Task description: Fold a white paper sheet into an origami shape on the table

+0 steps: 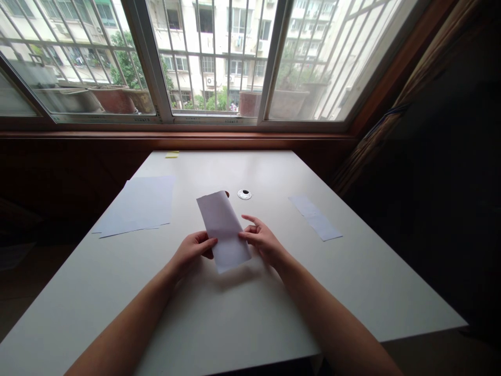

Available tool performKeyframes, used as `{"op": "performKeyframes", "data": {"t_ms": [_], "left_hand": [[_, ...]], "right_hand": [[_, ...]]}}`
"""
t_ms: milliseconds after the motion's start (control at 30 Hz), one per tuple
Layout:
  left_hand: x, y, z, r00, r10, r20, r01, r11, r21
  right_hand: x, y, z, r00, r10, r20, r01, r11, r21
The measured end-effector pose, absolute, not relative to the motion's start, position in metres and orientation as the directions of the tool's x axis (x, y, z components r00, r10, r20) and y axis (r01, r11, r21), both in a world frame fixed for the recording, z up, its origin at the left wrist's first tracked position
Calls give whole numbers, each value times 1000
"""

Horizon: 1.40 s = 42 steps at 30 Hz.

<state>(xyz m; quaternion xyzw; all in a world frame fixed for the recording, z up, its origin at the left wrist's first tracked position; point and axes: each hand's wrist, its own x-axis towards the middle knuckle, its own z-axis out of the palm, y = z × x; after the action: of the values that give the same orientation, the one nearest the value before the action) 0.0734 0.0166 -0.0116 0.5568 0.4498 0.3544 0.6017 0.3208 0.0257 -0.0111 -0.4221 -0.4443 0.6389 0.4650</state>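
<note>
We pinch a narrow piece of paper (225,224) between our two hands, the left hand (193,246) gripping its left edge and the right hand (261,239) its right edge, index finger raised. The paper tilts above the middle of the white table (235,324), its shadow below. Past its top corner we see a small brown thing (227,194), mostly hidden, and a round ring (245,195) with a dark centre. A paper strip (315,218) lies to our right, larger sheets (136,204) overlap at our left, and a yellow note (172,154) sits near the far edge, before the barred window (215,57).
</note>
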Motion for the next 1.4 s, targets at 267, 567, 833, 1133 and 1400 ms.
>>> {"op": "performKeyframes", "data": {"t_ms": [267, 567, 833, 1133, 1400], "left_hand": [[73, 15, -7, 375, 912, -166, 63, 153, 986], [74, 13, -5, 506, 837, -207, 108, 176, 978], [75, 13, -2, 517, 825, -228, 119, 195, 974], [73, 13, -3, 491, 842, -222, 105, 196, 975], [75, 13, -3, 516, 826, -227, 105, 202, 974]], "right_hand": [[317, 20, -5, -324, 925, -198, -189, -268, -945], [320, 14, 4, -462, 831, -310, -83, -388, -918], [324, 19, 1, -365, 884, -290, -126, -356, -926], [330, 25, -2, -322, 904, -282, -144, -341, -929], [322, 13, 5, -486, 805, -339, -94, -433, -896]]}}
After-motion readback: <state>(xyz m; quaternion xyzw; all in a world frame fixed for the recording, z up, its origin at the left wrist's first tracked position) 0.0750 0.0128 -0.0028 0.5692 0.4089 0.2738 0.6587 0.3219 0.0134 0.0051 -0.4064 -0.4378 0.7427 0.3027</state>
